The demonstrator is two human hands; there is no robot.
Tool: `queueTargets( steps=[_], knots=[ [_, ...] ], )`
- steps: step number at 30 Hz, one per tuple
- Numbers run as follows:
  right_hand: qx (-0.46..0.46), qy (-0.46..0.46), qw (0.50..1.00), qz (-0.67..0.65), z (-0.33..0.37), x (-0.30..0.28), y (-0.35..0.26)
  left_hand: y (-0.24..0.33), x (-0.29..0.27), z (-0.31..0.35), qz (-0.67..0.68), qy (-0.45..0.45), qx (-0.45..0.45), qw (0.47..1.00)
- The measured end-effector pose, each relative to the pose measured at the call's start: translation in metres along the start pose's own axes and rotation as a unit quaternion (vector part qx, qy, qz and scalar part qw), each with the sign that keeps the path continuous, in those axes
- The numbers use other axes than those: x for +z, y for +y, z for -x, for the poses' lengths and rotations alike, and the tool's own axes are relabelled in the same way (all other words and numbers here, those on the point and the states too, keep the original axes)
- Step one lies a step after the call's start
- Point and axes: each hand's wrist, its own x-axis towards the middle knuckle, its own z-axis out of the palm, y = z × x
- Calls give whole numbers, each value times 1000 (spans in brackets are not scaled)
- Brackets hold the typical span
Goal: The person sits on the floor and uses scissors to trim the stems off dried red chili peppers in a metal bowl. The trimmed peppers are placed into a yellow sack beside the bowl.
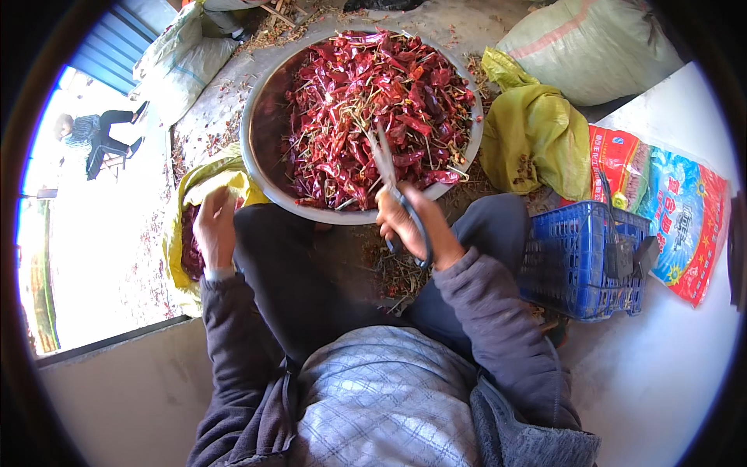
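Note:
A wide metal basin point(268, 144) heaped with dried red chilies point(350, 101), many with pale stems, stands in front of my knees. My right hand point(416, 222) grips scissors point(383, 156) by their dark handles. The blades point away from me over the near part of the heap. My left hand point(215, 227) is at the mouth of a yellow woven sack point(180, 257) beside my left knee, with red chilies showing inside. Its fingers are curled together; whether anything is in them is hidden.
A blue plastic crate point(580, 257) stands right of my right knee, beside red and blue printed bags point(685, 226). A crumpled yellow sack point(537, 136) lies beyond. Full white sacks point(595, 47) stand at the back. Stem scraps litter the floor. Outside at left, a person point(97, 136) sits.

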Motion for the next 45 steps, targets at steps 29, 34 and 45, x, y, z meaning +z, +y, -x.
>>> queueTargets(
  steps=[29,34,45],
  knots=[
    [31,193,940,-280,-123,-75,-24,-133,297,-318,178,-265,-288,903],
    [28,192,946,-261,-147,-50,-35,-107,260,-311,80,-329,-158,928],
    [19,220,952,-211,-149,-78,-25,-17,211,-209,-194,-401,-6,895]
  ],
)
